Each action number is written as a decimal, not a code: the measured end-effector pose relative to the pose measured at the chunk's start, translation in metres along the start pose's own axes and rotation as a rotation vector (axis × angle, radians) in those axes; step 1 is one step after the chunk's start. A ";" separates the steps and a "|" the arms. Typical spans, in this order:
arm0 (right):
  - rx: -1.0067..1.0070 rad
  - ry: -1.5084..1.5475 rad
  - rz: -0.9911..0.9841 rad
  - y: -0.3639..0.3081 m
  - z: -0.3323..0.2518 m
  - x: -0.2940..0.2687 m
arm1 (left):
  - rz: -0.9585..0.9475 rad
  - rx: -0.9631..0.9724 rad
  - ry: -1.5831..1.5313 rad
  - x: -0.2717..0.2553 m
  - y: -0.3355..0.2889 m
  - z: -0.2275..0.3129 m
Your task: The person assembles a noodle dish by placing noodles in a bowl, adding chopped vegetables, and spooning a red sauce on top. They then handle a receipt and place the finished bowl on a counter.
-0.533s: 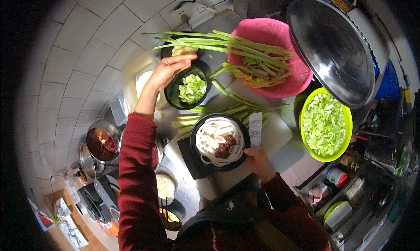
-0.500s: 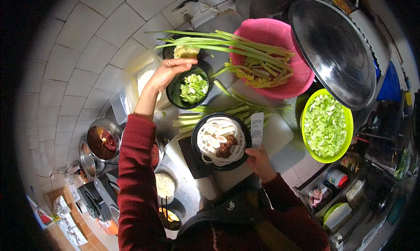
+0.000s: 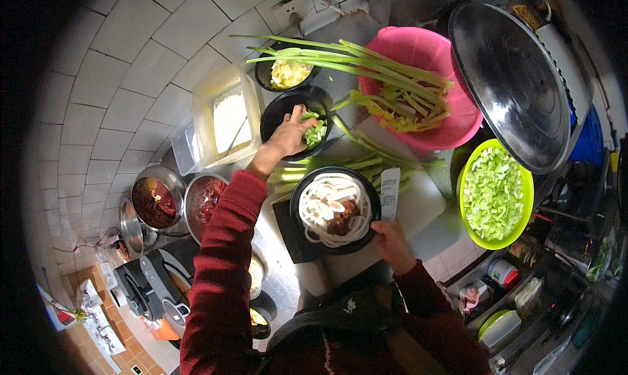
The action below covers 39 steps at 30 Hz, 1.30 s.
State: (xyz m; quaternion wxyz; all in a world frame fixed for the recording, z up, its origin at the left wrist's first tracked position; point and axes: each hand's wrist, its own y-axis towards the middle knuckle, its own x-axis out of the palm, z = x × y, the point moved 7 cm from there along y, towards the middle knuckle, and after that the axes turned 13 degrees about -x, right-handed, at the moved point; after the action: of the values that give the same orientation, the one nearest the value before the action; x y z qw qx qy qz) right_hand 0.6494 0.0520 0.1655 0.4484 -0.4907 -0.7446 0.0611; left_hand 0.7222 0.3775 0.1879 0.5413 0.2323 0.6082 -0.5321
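L hand [image 3: 292, 134] in veg bowl [image 3: 273, 115], R hand [image 3: 392, 245] grips noodle bowl [image 3: 336, 249].

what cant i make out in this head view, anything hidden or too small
All in the head view:
Left hand: finger ends partly lost among chopped greens; whether they grip any is unclear.
Right hand: fingers beneath the rim, hidden by the noodle bowl.
Metal bowl of red food: partly covered by the left sleeve.
Paper slip: print too small to read.
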 end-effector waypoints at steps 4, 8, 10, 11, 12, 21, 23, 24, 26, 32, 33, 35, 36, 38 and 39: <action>0.000 0.021 -0.035 -0.003 -0.007 0.005 | 0.043 0.086 -0.191 0.004 0.005 -0.008; 0.009 0.002 -0.044 0.000 -0.008 0.007 | 0.126 0.128 -0.396 -0.001 0.011 -0.020; -0.021 0.045 -0.049 0.004 -0.009 0.010 | 0.082 0.089 -0.520 -0.003 0.014 -0.028; -0.026 -0.008 -0.022 0.006 -0.008 0.008 | 0.060 0.058 -0.578 -0.004 0.015 -0.032; -0.007 -0.035 -0.013 0.007 -0.008 0.006 | 0.050 0.050 -0.612 -0.006 0.015 -0.033; 0.018 0.001 -0.013 0.014 -0.009 0.005 | 0.018 0.062 -0.290 -0.012 -0.004 -0.006; 0.019 0.020 -0.031 0.015 -0.010 0.004 | 0.025 0.001 -0.166 -0.008 -0.005 0.003; 0.026 0.030 -0.050 0.015 -0.010 0.005 | 0.030 -0.037 -0.013 -0.004 -0.004 0.009; 0.026 0.021 -0.048 0.015 -0.010 0.006 | 0.048 -0.090 -0.004 0.000 -0.003 0.016; -0.022 -0.015 0.007 0.014 -0.014 0.011 | 0.074 -0.086 -0.013 0.012 0.005 0.014; -0.018 -0.010 -0.009 0.014 -0.015 0.012 | 0.095 -0.051 -0.017 0.013 0.006 0.013; -0.015 -0.003 -0.020 0.014 -0.016 0.012 | 0.113 -0.016 -0.092 0.011 0.006 0.005; -0.016 0.001 -0.016 0.014 -0.016 0.011 | 0.109 -0.017 -0.162 0.010 0.007 0.000; -0.020 0.001 -0.003 0.014 -0.015 0.007 | 0.146 0.029 -0.215 0.003 0.006 -0.008; -0.022 -0.002 0.005 0.014 -0.016 0.005 | 0.095 0.015 -0.327 0.003 0.008 -0.013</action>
State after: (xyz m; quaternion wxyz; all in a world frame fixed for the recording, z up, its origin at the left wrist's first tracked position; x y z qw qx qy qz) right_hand 0.6693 0.0576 0.1705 0.4422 -0.4974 -0.7444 0.0543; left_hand 0.7226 0.3910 0.1799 0.6559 0.1751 0.4962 -0.5413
